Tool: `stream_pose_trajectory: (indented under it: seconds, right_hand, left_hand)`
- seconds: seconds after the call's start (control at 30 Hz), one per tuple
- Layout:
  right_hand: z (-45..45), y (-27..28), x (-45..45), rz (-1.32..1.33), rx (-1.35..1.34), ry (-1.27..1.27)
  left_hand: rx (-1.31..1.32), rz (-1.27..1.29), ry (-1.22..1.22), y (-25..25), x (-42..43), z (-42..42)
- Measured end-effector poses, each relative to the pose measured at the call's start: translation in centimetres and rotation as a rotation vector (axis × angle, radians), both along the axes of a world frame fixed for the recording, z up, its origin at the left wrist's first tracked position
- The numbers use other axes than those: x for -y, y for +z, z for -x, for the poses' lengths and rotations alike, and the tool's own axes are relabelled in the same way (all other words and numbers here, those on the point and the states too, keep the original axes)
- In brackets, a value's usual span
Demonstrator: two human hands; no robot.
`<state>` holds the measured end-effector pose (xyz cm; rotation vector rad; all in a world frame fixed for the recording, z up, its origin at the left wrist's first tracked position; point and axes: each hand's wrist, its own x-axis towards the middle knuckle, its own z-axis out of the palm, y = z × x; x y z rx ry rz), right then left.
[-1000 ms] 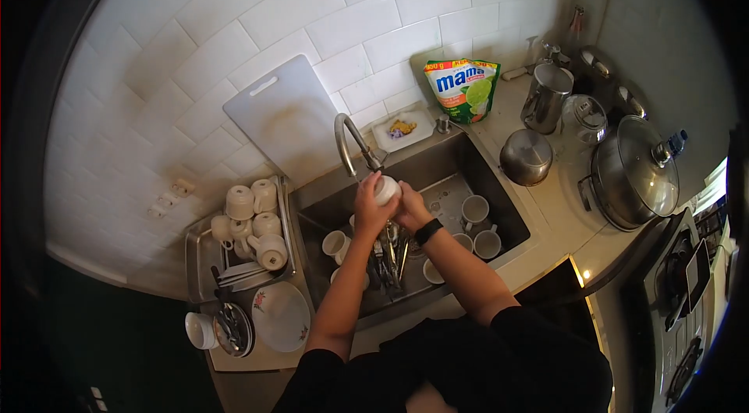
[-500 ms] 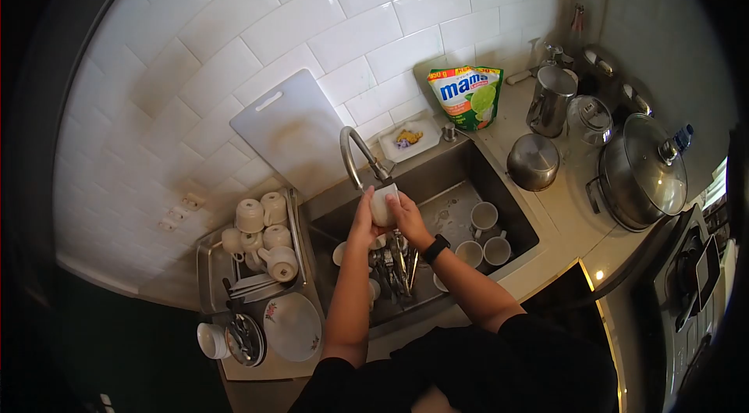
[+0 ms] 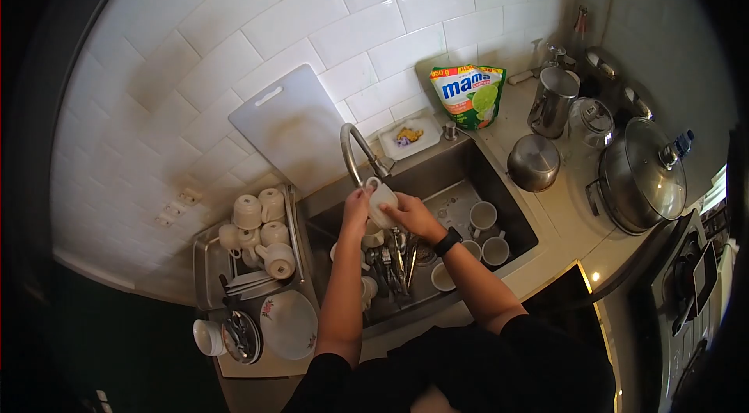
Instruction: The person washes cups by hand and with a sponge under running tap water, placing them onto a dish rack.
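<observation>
Under the curved faucet (image 3: 353,149), a white cup (image 3: 382,204) is held between both hands above the metal sink (image 3: 499,171). My left hand (image 3: 358,208) grips it on the left, near its handle. My right hand (image 3: 411,215), with a dark band on the wrist, has its fingers wrapped round the cup's right side. Below the hands, a bunch of cutlery (image 3: 398,265) lies in the sink. More cups stand at the sink's right, among them a white cup (image 3: 483,215), and others are partly hidden by my left arm.
Left of the sink, a metal rack (image 3: 204,279) holds several upturned cups beside a floral plate (image 3: 289,325). Behind are a cutting board (image 3: 285,128), a small white tray (image 3: 425,144) and a green pouch (image 3: 471,101). A metal pot (image 3: 534,161) and a large lidded pan (image 3: 641,179) stand right.
The cup has been turned in my hands, and its handle now shows near my left fingers. My right hand has shifted slightly right and down. The view has also shifted a little.
</observation>
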<state>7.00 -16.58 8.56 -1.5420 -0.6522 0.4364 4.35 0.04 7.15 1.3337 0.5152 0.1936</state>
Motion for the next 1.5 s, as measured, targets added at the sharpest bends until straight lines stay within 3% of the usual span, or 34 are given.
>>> stream_pose_trajectory:
  seconds: [0.07, 0.13, 0.17, 0.27, 0.37, 0.47, 0.5, 0.6, 0.63, 0.73, 0.77, 0.87, 0.9, 1.0, 1.1, 1.17, 1.27, 1.3, 1.4, 1.5]
  right_hand:
    - [-0.4, -1.6, -0.5, -0.036, 0.031, -0.052]
    - [-0.3, -1.2, -0.6, -0.240, -0.173, -0.055]
    - [-0.2, -1.0, -0.4, -0.301, -0.277, -0.074]
    - [-0.1, -0.8, -0.5, -0.477, -0.544, -0.071]
    - [-0.2, -1.3, -0.8, -0.514, -0.687, -0.040]
    - [-0.3, -4.0, -3.0, -0.259, -0.317, -0.003]
    - [-0.3, -4.1, -3.5, -0.128, 0.024, -0.001]
    - [-1.8, -3.4, -4.6, 0.093, 0.187, -0.080]
    - [-2.6, -3.4, -5.1, 0.016, 0.065, -0.055]
    - [-4.0, -2.3, -6.5, 0.164, 0.147, 0.030]
    - [-3.7, -2.1, -6.7, 0.214, 0.349, 0.006]
    - [-2.9, -1.8, -8.1, 0.179, 0.356, 0.007]
    - [-3.1, -2.1, -8.3, 0.148, 0.561, 0.012]
    - [-3.6, -3.6, -9.2, 0.174, 0.800, 0.074]
    - [-1.6, 1.5, -7.0, 0.393, 0.701, 0.101]
    - [-1.3, 1.8, -6.4, 0.306, 0.885, 0.084]
    - [-0.6, 0.4, -5.4, 0.198, 1.010, 0.190]
    - [-0.4, 0.4, -4.9, 0.169, 1.026, 0.249]
    - [-0.4, 1.0, -3.2, 0.371, 1.053, 0.378]
    - [-0.5, 1.4, -2.5, 0.445, 1.053, 0.351]
  left_hand:
    - [0.032, -0.184, 0.039, -0.7, 0.7, -0.2]
    - [0.059, -0.324, 0.104, -0.8, 1.8, -0.2]
    - [0.064, -0.269, 0.127, -1.0, 2.6, -0.1]
    - [0.408, -0.619, 0.137, 1.4, 6.6, 2.1]
    - [0.347, -0.858, 0.035, -1.3, 4.4, 2.5]
    - [0.043, 0.173, 0.011, -5.1, 1.1, 1.6]
    - [-0.111, 0.356, 0.053, -1.9, 2.2, 2.4]
    - [-0.019, 0.445, 0.010, -1.0, 2.7, 3.0]
    - [0.025, 0.306, 0.025, -1.6, 2.7, 3.2]
    - [0.115, 0.169, 0.158, -2.7, 3.6, 3.3]
    - [0.124, 0.231, 0.129, -2.8, 3.2, 3.4]
    - [0.124, 0.353, 0.162, -2.6, 2.7, 3.3]
    - [0.149, 0.410, 0.164, -2.5, 2.6, 3.3]
    - [0.189, 0.571, 0.171, -2.2, 2.1, 3.5]
    - [0.182, 0.733, 0.123, -3.1, 1.1, 3.7]
    - [0.200, 0.849, 0.039, -5.1, 0.0, 4.0]
    - [0.087, 0.864, 0.256, -1.7, 2.6, 4.8]
    - [0.138, 0.870, 0.220, -2.1, 2.7, 4.8]
    - [0.248, 0.882, 0.183, -2.8, 2.9, 5.0]
    - [0.269, 0.871, 0.234, -2.8, 3.5, 5.1]
